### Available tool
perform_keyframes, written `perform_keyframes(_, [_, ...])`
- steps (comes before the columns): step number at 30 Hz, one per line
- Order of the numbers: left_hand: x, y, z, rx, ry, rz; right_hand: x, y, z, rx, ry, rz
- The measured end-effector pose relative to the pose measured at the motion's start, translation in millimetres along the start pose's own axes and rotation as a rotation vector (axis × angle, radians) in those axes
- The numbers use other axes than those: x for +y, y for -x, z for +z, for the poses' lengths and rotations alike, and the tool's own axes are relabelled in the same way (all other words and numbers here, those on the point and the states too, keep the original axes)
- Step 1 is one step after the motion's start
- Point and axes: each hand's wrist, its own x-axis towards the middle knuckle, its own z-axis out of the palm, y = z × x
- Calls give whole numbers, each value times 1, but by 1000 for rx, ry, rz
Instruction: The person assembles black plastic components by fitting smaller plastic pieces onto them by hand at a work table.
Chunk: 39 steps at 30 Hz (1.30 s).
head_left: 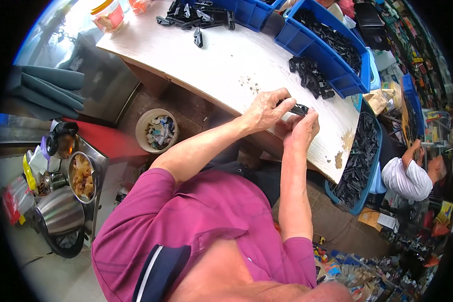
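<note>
- Risk of small black plastic clip part (299, 108) slipping from fingertips and dropping past near edge of worn white wooden table (236, 65), because held just over that edge
- Left hand (264, 110) closed around one end of part, fingers pinched tight
- Right hand (302, 128) curled under other end, thumb pressing
- Loose pile of black plastic pieces (312, 75) near, beside blue plastic bin (332, 48)

The small clip (298, 108) pinched between the left hand (265, 108) and the right hand (302, 128) looked like black plastic with a slight gloss. The table (236, 65) was pale wood-grain laminate, smooth but worn through to rough brown patches near its right edge. The bins (307, 48) at the far edge were glossy blue plastic. The person's shirt (196, 226) was matt magenta cloth.
</note>
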Motion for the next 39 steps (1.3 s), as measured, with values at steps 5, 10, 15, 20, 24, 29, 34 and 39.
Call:
perform_keyframes(5, [0,0,4,33,-67,1,5,0,-2,19,18,-77])
perform_keyframes(10, [6,2,8,25,-142,-30,13,-4,-12,-11,-12,-123])
perform_keyframes(15, [3,2,11,79,-133,36,8,5,-9,-24,18,-133])
perform_keyframes(20, [1,2,16,94,-210,-26,8,5,-10,-36,36,-133])
perform_keyframes(24, [-1,2,42,175,-297,195,16,-3,-19,-75,153,-335])
perform_keyframes(29, [-10,4,44,133,-513,375,12,0,-18,-78,19,-225])
perform_keyframes(34, [-22,-41,16,177,-350,122,-1,0,-18,-45,-21,-13])
perform_keyframes(39, [-54,-106,-21,103,-976,341,-36,-18,-24,229,-17,131])
